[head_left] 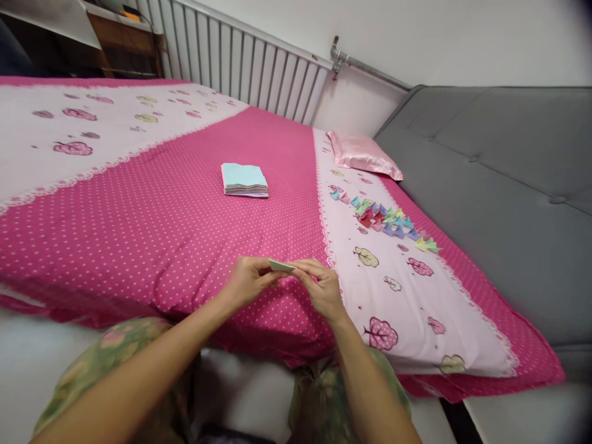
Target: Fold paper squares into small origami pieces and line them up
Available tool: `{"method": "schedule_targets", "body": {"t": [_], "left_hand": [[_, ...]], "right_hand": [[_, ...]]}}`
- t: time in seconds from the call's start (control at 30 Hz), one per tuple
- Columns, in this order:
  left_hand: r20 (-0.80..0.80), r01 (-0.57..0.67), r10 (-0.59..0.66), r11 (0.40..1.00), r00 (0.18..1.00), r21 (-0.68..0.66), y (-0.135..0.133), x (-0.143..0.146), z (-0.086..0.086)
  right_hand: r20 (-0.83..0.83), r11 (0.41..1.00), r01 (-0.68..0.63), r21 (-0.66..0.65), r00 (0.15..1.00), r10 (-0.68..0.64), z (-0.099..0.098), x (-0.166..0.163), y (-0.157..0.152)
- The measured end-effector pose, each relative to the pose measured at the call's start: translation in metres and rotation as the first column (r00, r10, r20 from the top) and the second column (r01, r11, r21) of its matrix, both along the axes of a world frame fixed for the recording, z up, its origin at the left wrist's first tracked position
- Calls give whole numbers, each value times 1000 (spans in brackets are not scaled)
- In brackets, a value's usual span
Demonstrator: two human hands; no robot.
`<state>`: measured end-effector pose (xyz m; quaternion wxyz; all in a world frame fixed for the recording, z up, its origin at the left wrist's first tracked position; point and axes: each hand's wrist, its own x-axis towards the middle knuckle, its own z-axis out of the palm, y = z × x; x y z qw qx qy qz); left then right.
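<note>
Both hands meet above the near edge of the pink dotted bedspread [176, 216]. My left hand [247, 280] and my right hand [320, 287] pinch a small folded piece of pale green paper [281, 266] between their fingertips, each gripping one end. Farther back on the bed lies a stack of coloured paper squares [244, 180] with a light blue sheet on top. To the right, on the pale strip of the spread, several small folded paper shapes [386, 221] in mixed colours lie in a loose row.
A pink satin pillow [363, 155] rests at the bed's far right. A grey padded sofa [499, 197] runs along the right side. A white radiator [240, 61] stands against the wall behind the bed. My knees in green patterned fabric [111, 364] show below.
</note>
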<state>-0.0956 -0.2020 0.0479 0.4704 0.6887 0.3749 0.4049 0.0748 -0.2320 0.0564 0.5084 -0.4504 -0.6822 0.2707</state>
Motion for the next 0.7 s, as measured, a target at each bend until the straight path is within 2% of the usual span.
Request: {"method": "schedule_targets", "body": {"t": [0.1,0.3,0.5,0.7], "left_hand": [[42,-19,21,998,999,-60,-1,1,5],[93,-20,26,998,995,-66,-2,2,8],[65,-15,19,998,998,-62,-1,2,5],[55,34,-30,996,998,-86,-1,2,3]], "right_hand": [[-13,999,41,7,999,-41,-1,3,1],[-47,994,111,-16,993,-111,-2,5,0],[7,993,121,14,993,-121,4,3,-4],[-34,994,108,8,994,-108,1,-4,-5]]}}
